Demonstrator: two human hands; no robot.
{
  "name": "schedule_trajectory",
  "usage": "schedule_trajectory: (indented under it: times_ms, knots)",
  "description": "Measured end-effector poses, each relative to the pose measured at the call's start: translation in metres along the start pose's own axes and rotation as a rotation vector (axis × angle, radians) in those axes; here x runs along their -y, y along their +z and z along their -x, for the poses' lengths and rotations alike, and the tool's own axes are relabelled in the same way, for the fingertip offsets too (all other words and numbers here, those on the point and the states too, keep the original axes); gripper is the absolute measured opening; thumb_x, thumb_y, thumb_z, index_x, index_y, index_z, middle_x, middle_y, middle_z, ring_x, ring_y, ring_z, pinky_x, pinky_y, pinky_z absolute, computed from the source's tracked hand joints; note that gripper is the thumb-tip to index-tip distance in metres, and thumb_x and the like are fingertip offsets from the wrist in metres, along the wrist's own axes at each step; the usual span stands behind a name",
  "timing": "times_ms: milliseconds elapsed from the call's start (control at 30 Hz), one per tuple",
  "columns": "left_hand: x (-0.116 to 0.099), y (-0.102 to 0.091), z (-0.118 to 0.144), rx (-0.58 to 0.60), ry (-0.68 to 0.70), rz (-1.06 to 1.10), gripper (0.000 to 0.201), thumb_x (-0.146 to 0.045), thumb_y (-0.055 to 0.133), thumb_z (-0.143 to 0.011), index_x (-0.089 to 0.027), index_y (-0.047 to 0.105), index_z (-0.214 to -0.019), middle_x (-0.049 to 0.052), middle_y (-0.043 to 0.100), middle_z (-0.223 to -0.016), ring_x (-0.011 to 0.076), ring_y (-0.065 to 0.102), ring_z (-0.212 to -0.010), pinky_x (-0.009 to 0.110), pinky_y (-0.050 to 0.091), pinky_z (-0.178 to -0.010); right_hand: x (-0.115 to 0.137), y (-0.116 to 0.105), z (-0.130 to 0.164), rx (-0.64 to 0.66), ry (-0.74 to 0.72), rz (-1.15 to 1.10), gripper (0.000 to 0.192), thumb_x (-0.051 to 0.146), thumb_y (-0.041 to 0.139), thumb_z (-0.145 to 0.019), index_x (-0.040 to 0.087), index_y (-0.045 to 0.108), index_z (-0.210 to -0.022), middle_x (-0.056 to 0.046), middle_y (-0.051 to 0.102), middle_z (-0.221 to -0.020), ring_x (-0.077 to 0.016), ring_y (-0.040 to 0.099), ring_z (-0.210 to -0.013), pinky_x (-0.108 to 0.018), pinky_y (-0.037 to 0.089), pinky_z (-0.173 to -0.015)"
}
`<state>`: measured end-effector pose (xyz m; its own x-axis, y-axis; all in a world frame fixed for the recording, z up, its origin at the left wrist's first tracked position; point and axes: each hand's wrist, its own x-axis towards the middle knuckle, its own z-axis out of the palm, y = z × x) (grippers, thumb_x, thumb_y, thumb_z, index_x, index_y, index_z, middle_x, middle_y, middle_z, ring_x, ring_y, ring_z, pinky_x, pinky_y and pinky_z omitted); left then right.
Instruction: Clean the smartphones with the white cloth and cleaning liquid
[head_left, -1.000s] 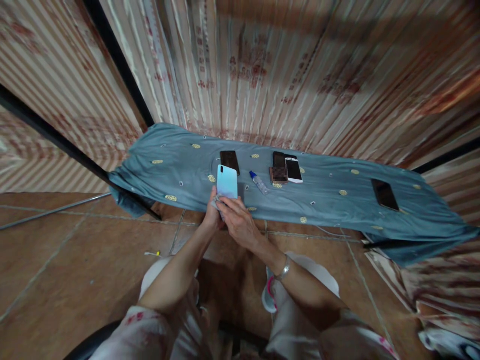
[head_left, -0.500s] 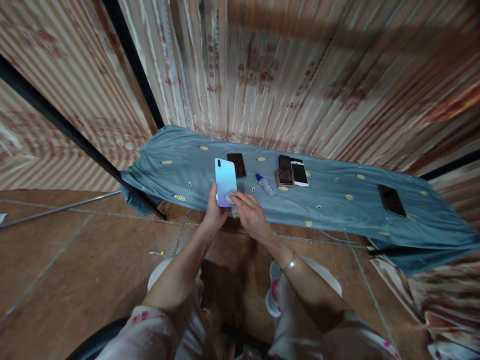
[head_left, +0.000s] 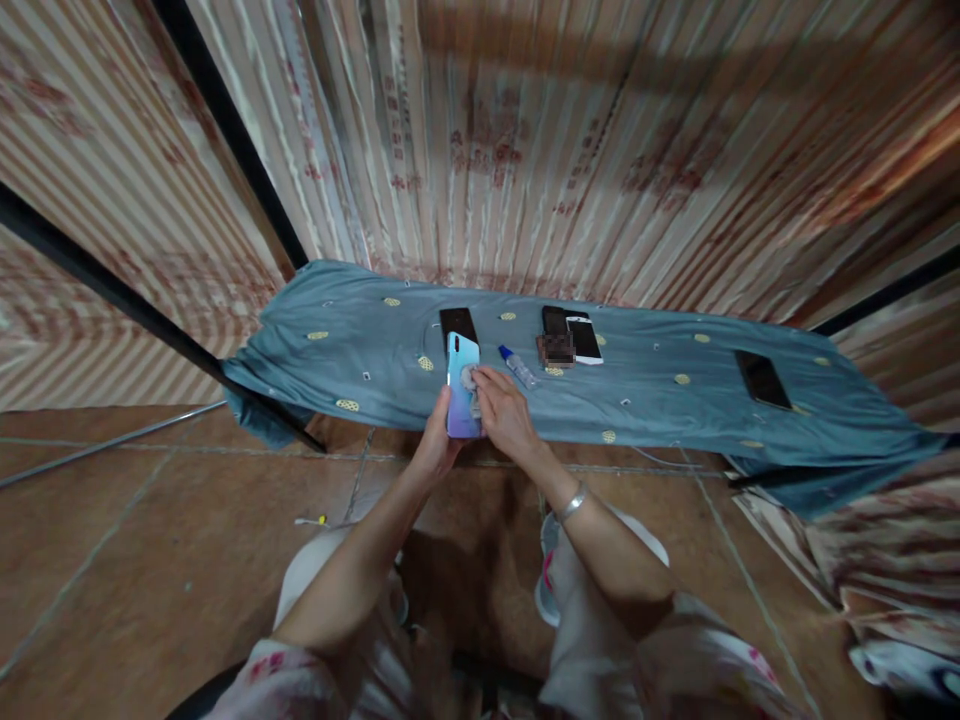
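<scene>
My left hand [head_left: 437,447] grips the lower end of a light blue phone [head_left: 460,388], held upright with its back toward me, over the front edge of a blue-grey cloth [head_left: 652,400]. My right hand [head_left: 504,415] presses a small grey wipe [head_left: 469,379] against the phone's back. A silver bracelet sits on my right wrist.
On the cloth lie a black phone [head_left: 458,323], a small blue-capped bottle [head_left: 517,367], a dark phone [head_left: 556,320] beside a white phone [head_left: 584,339], and another black phone [head_left: 761,379] far right. Striped curtains hang behind. Brown tiled floor is below, and my knees are near the bottom edge.
My right hand has moved from the phone's lower end up its back with the wipe. The phone has tilted slightly and the view has shifted.
</scene>
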<state>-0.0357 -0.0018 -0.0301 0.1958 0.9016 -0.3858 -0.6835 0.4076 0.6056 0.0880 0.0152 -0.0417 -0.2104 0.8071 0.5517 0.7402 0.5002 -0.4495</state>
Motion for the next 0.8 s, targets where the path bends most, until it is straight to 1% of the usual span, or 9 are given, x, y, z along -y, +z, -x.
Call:
schedule_trajectory:
  times_ms: [133,200,300,400,500,567,667,733,800]
  knots:
    - [0.005,0.001,0.002,-0.017,-0.034,-0.039,0.039,-0.04,0.039,-0.097,-0.018,0.068,-0.111,0.006,0.074,-0.1,0.0201,0.069,-0.093,0.033,0.056,-0.084,0.005,-0.003,0.0,0.002,-0.002,-0.025,0.044,0.019,0.034,-0.096,0.015,0.06,-0.131,-0.014,0.06,-0.133,-0.0261,0.054,-0.12,-0.046,0.045,-0.106]
    - [0.007,0.003,0.003,-0.034,-0.047,-0.074,0.039,-0.04,0.039,-0.097,-0.018,0.067,-0.112,0.006,0.074,-0.097,0.0192,0.07,-0.087,0.032,0.057,-0.078,0.004,-0.004,-0.001,-0.001,-0.002,-0.023,0.044,0.02,0.034,-0.096,0.014,0.059,-0.132,-0.015,0.059,-0.134,-0.0262,0.053,-0.122,-0.046,0.044,-0.107]
    - [0.012,0.003,0.003,-0.032,-0.059,-0.139,0.037,-0.041,0.042,-0.096,-0.018,0.067,-0.109,0.005,0.074,-0.089,0.0185,0.069,-0.077,0.03,0.058,-0.069,-0.003,-0.008,-0.003,-0.016,0.021,-0.006,0.045,0.02,0.034,-0.095,0.011,0.058,-0.133,-0.016,0.058,-0.135,-0.0265,0.052,-0.124,-0.046,0.042,-0.109]
    - [0.016,0.002,0.002,-0.013,-0.086,-0.162,0.035,-0.04,0.045,-0.095,-0.016,0.069,-0.105,0.006,0.074,-0.083,0.02,0.07,-0.073,0.032,0.058,-0.067,-0.01,-0.011,-0.006,-0.047,0.058,0.011,0.046,0.018,0.033,-0.095,0.013,0.055,-0.135,-0.016,0.057,-0.136,-0.0267,0.05,-0.127,-0.049,0.038,-0.112]
    - [0.017,0.002,0.0,-0.004,-0.078,-0.151,0.032,-0.038,0.048,-0.094,-0.016,0.069,-0.105,0.006,0.075,-0.083,0.0188,0.07,-0.07,0.029,0.058,-0.063,-0.009,-0.012,-0.005,-0.067,0.042,0.015,0.046,0.019,0.032,-0.096,0.013,0.054,-0.136,-0.015,0.056,-0.137,-0.0256,0.05,-0.128,-0.049,0.038,-0.111]
    - [0.015,0.002,-0.001,-0.017,-0.05,-0.158,0.032,-0.037,0.047,-0.095,-0.016,0.068,-0.108,0.005,0.075,-0.084,0.0169,0.069,-0.067,0.027,0.057,-0.061,-0.004,-0.011,-0.001,-0.055,0.008,0.004,0.046,0.019,0.033,-0.096,0.012,0.054,-0.136,-0.015,0.055,-0.139,-0.0245,0.05,-0.128,-0.046,0.041,-0.11]
    - [0.014,0.002,-0.003,-0.041,-0.023,-0.174,0.035,-0.036,0.046,-0.095,-0.015,0.067,-0.113,0.005,0.074,-0.082,0.0167,0.07,-0.069,0.026,0.058,-0.064,0.002,-0.009,0.004,-0.02,-0.008,-0.012,0.046,0.018,0.033,-0.096,0.015,0.054,-0.137,-0.014,0.053,-0.14,-0.0232,0.049,-0.128,-0.042,0.043,-0.109]
    - [0.015,-0.002,-0.005,-0.054,-0.024,-0.191,0.033,-0.036,0.048,-0.094,-0.015,0.067,-0.112,0.005,0.074,-0.078,0.0181,0.07,-0.069,0.028,0.058,-0.065,0.002,-0.009,0.004,-0.005,0.005,-0.012,0.046,0.018,0.033,-0.096,0.016,0.054,-0.137,-0.013,0.054,-0.14,-0.0234,0.049,-0.128,-0.043,0.043,-0.11]
    - [0.018,-0.007,-0.006,-0.052,-0.033,-0.217,0.031,-0.036,0.051,-0.093,-0.015,0.069,-0.107,0.005,0.074,-0.074,0.0193,0.07,-0.064,0.029,0.058,-0.06,-0.002,-0.011,0.003,-0.002,0.016,-0.01,0.047,0.018,0.032,-0.096,0.014,0.054,-0.137,-0.015,0.055,-0.139,-0.0243,0.049,-0.129,-0.045,0.042,-0.11]
